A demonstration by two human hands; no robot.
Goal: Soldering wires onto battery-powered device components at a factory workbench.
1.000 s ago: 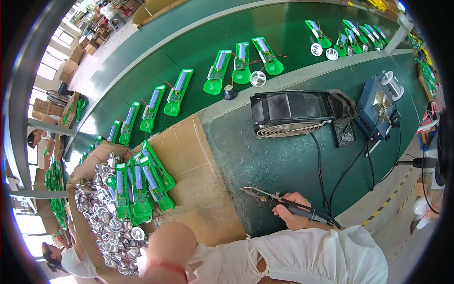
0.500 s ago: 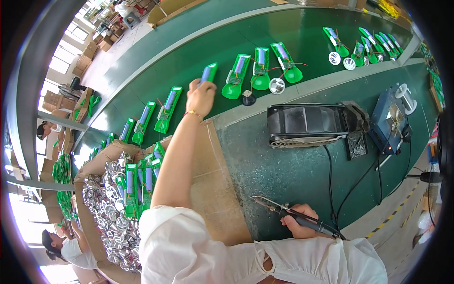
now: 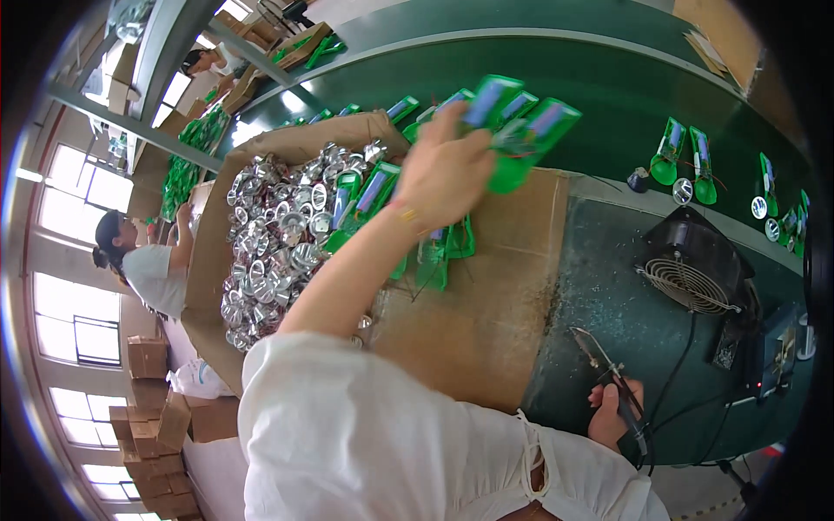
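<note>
My left hand (image 3: 447,169) is closed on a green torch casing (image 3: 495,97) with a blue battery, raised near the cardboard box corner and smeared by motion. Another green casing (image 3: 546,130) with a blue battery and thin wires hangs close beside it; whether my fingers hold that one too is unclear. Below the hand, more green casings (image 3: 432,262) lie on brown cardboard. At the lower right my right hand (image 3: 611,423) is wrapped round a soldering iron (image 3: 599,358), its tip pointing up and left over the green bench.
A cardboard box (image 3: 207,252) full of silver reflector cups (image 3: 300,221) stands at left. Casings (image 3: 667,156) line the green belt (image 3: 599,95) beyond. A black fan (image 3: 695,265) and blue soldering station (image 3: 773,356) sit at right. A co-worker (image 3: 156,269) is at far left.
The view has swung left. My left hand has left the row on the belt and come back toward the box with the casing. My right hand keeps hold of the soldering iron.
</note>
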